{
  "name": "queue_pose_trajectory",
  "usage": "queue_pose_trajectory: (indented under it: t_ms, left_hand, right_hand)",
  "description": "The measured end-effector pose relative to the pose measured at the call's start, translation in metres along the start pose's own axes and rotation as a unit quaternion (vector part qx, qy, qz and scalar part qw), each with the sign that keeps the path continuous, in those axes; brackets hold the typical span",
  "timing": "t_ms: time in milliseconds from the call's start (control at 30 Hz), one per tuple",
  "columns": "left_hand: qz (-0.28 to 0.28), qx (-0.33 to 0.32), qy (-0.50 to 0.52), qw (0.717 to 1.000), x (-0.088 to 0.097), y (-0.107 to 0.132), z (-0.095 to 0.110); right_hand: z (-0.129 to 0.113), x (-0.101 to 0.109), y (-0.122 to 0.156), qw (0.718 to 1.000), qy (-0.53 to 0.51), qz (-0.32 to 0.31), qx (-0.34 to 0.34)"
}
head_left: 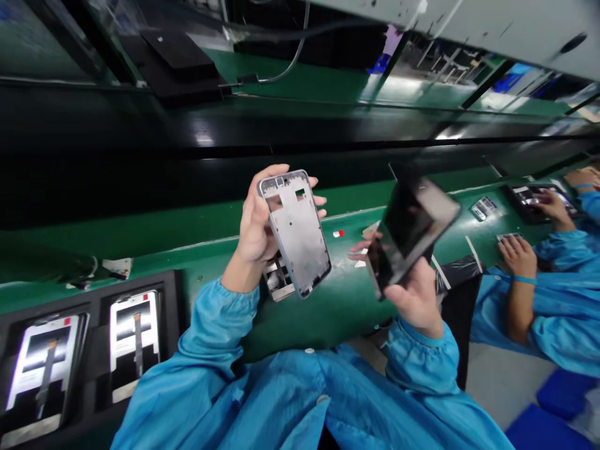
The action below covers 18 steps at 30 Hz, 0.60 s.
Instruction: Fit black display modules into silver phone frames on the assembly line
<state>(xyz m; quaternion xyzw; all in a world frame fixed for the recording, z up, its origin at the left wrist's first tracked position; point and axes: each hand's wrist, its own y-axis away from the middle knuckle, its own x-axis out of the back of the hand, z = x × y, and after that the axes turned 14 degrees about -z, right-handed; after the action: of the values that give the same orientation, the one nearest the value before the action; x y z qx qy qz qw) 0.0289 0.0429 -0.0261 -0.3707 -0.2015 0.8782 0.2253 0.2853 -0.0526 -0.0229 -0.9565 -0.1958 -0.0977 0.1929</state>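
My left hand (pixel 257 226) is closed round a grey metal phone frame (pixel 298 231), held upright with its inner side facing me. A second frame piece (pixel 279 280) shows just below it, behind my wrist. My right hand (pixel 412 294) grips a dark phone screen panel (pixel 409 230), tilted and blurred by motion, a little to the right of the frame. Both hands are above the green worktop (pixel 328 306). I wear blue sleeves.
A black tray (pixel 94 350) at the lower left holds two screen panels with flex cables. A co-worker in blue (pixel 553 294) sits at the right, hands on parts and another tray (pixel 539 200). A dark conveyor (pixel 187 169) runs behind the worktop.
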Motion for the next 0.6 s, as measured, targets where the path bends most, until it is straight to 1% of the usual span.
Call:
queue_pose_trajectory:
  t_ms: [67, 167, 267, 367, 500, 600]
  left_hand:
    - [0.026, -0.001, -0.013, 1.000, 0.007, -0.005, -0.005]
    - [0.035, -0.012, -0.020, 0.999, 0.012, -0.006, -0.003]
    - [0.032, -0.031, -0.024, 0.999, 0.015, -0.006, 0.003]
    - [0.025, -0.055, -0.034, 0.998, 0.017, -0.007, 0.006]
    - [0.018, -0.071, -0.060, 0.996, 0.019, -0.008, 0.007]
    - [0.001, -0.081, -0.078, 0.994, 0.021, -0.007, 0.005]
  right_hand:
    - [0.001, -0.003, -0.007, 0.996, 0.073, -0.043, 0.017]
    - [0.010, -0.004, -0.008, 0.988, 0.139, -0.066, 0.031]
    - [0.014, -0.001, -0.005, 0.982, 0.166, -0.082, 0.023]
    - [0.010, 0.000, -0.005, 0.977, 0.191, -0.092, 0.029]
    - [0.005, -0.001, -0.011, 0.971, 0.215, -0.099, 0.035]
    - [0.007, -0.005, -0.018, 0.973, 0.205, -0.099, 0.041]
